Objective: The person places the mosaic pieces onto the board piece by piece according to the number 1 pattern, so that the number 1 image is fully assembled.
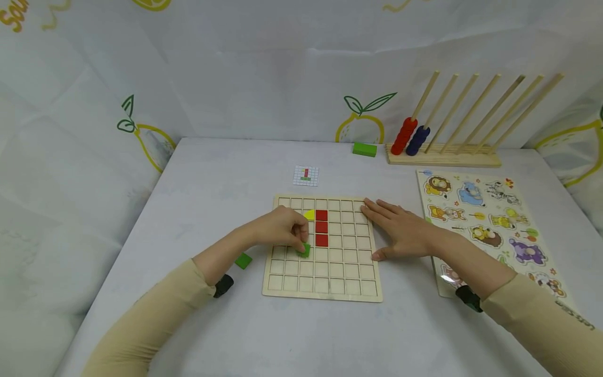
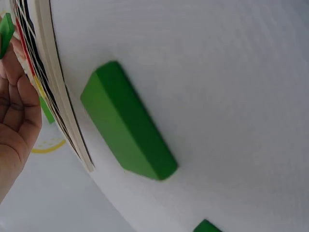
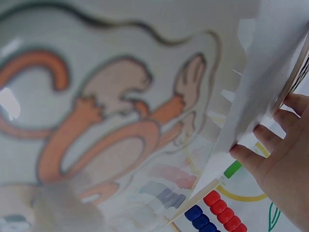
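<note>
My left hand [image 1: 282, 228] pinches a small green square tile [image 1: 305, 251] between thumb and fingers, low over the wooden grid board [image 1: 322, 299]. In the left wrist view the same hand [image 2: 17, 106] holds that green tile at the left edge. A column of red tiles [image 1: 322, 227] fills three cells of the board, with a yellow rounded tile [image 1: 309, 215] left of the top one. Spread over the board's right edge, my right hand [image 1: 400, 230] rests with straight fingers. Another green tile [image 1: 243, 261] lies left of the board, under the left forearm.
A small pattern card [image 1: 305, 176] lies behind the board. At the back stand a green block [image 1: 365, 150] and a bead rack [image 1: 445, 156] with red and dark blue beads on upright rods. An animal puzzle board [image 1: 464, 212] lies to the right, beneath the right forearm.
</note>
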The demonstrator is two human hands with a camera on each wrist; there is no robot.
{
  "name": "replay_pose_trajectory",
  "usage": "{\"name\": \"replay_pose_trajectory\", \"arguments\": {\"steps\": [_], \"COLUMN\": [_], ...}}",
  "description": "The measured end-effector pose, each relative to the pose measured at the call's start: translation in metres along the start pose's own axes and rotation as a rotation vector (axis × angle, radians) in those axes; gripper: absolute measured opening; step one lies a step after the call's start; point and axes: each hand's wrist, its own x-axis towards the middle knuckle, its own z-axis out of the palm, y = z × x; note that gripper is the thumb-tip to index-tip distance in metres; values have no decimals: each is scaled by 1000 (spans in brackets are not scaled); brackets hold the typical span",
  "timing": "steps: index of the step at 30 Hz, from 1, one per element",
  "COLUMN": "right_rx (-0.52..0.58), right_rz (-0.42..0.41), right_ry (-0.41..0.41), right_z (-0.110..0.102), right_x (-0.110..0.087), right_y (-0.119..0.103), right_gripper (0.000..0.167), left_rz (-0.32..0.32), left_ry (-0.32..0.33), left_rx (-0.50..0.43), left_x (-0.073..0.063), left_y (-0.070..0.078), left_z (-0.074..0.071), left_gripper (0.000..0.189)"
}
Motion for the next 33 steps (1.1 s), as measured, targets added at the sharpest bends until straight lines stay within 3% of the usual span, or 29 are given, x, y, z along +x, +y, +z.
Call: {"name": "replay_pose_trajectory", "arguments": {"steps": [10, 33], "right_rx": [-2, 4], "right_rz": [-6, -11], "right_ry": [0, 4], "right_z": [1, -1], "right_x": [0, -1], "right_y": [0, 0], "right_gripper": [110, 109], "left_rz": [-73, -82], "left_ry": [27, 23], "left_rx": [-9, 145], "left_x": [2, 4], "left_y": [7, 15], "left_z": [10, 12], "left_gripper": [16, 15]}}
